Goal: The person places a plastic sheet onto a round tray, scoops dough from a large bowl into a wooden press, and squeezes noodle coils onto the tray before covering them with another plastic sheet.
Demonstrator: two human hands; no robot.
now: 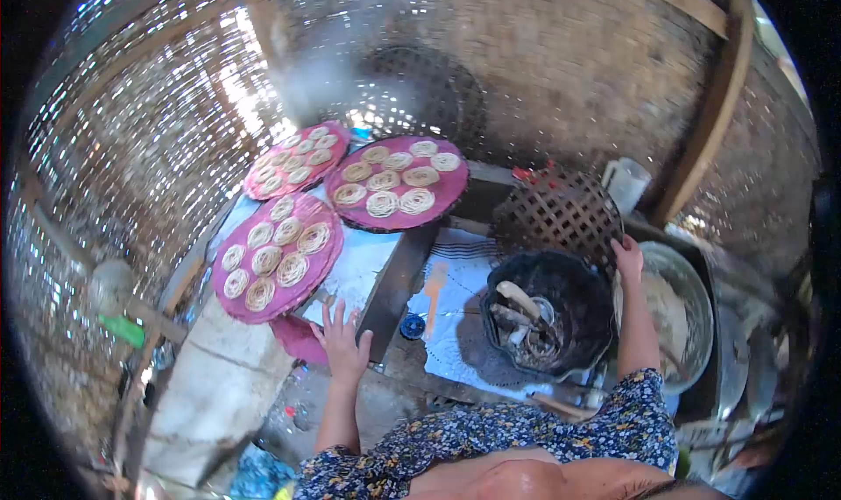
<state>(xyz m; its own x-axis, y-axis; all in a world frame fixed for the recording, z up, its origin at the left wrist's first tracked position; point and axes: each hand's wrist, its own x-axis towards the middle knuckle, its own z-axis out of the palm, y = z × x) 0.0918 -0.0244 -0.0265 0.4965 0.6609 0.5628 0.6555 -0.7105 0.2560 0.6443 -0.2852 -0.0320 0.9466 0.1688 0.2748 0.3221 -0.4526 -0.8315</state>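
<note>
My left hand [344, 342] has its fingers spread, just below a round pink-covered tray [226, 277] of pale coiled rounds. Beside it hangs a fold of pink cloth [300, 341]. My right hand [627, 257] is at the right edge of a round woven lattice tray [556, 211], its fingers bent round the rim. Under that tray's lower edge stands a black basin [587, 303] with utensils inside. Right of my right hand, a large metal bowl [701, 281] holds a pale mass [667, 320].
Two more pink trays, one at the back [455, 185] and one farther left [256, 187], carry coiled rounds. A white pitcher [627, 185] stands by the wall. An orange spatula [434, 294] and a blue round object [412, 327] lie in the middle.
</note>
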